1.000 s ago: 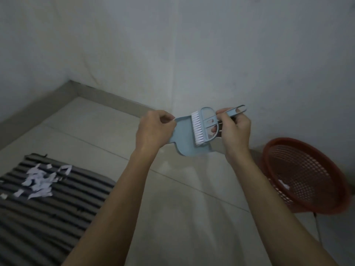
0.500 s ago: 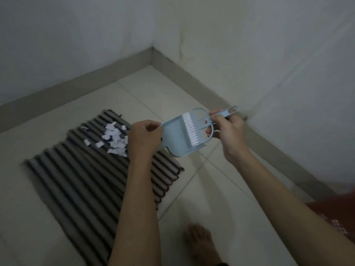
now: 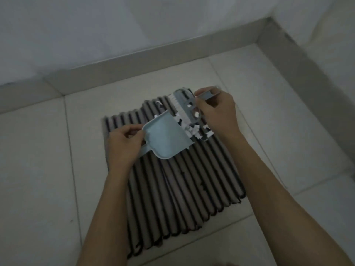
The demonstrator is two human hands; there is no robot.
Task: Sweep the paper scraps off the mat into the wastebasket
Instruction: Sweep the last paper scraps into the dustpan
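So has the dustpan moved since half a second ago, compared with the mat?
Yes. The dustpan, gripped by the left hand, was off the mat's right edge; it is now over the mat, its lip at the paper scraps.

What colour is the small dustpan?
Light blue; the dustpan shows clearly in the head view.
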